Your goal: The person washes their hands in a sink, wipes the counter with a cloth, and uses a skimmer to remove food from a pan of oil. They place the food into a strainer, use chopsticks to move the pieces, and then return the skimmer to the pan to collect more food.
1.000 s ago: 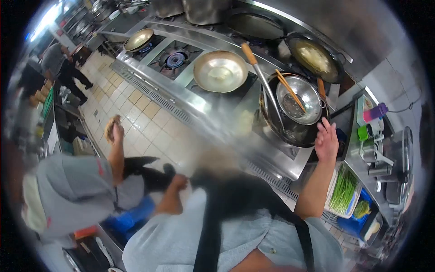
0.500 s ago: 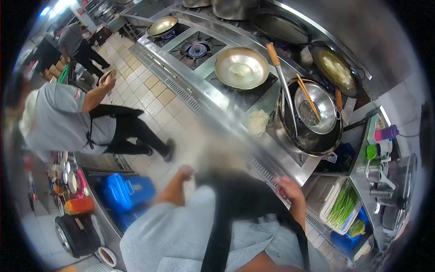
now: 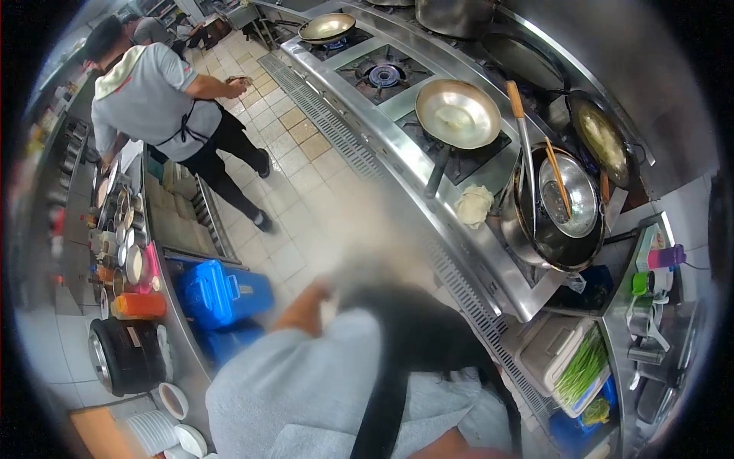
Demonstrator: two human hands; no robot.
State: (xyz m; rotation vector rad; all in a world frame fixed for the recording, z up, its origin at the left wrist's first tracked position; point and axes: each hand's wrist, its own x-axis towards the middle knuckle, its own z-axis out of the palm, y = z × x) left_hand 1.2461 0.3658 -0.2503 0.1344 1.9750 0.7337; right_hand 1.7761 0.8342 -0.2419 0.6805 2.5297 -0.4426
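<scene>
My left hand point(image 3: 324, 288) hangs low in front of my body, beside my black apron point(image 3: 413, 329). Blur covers its fingers, and a pale patch just below it is too smeared to name. My right hand is out of view; only a bit of bare arm shows at the bottom edge. To the right of my body is the steel stove point(image 3: 451, 229). On it are a frying pan point(image 3: 457, 115) with a little liquid, a crumpled cloth point(image 3: 474, 205), and a large pot point(image 3: 520, 229) holding a strainer point(image 3: 573, 191), chopsticks point(image 3: 556, 177) and a wooden-handled utensil point(image 3: 524, 130).
A co-worker point(image 3: 164, 115) stands at the left counter, holding something small. Blue bins point(image 3: 222, 294) are by that counter, with a rice cooker point(image 3: 126, 356) and stacked plates point(image 3: 153, 432). Green stalks point(image 3: 581, 367) fill a container at right. One burner point(image 3: 384, 75) is bare.
My view has shifted, so the stove sits farther right. My right hand has left the view. The pan's handle now shows over the stove edge. The co-worker has turned more toward the counter.
</scene>
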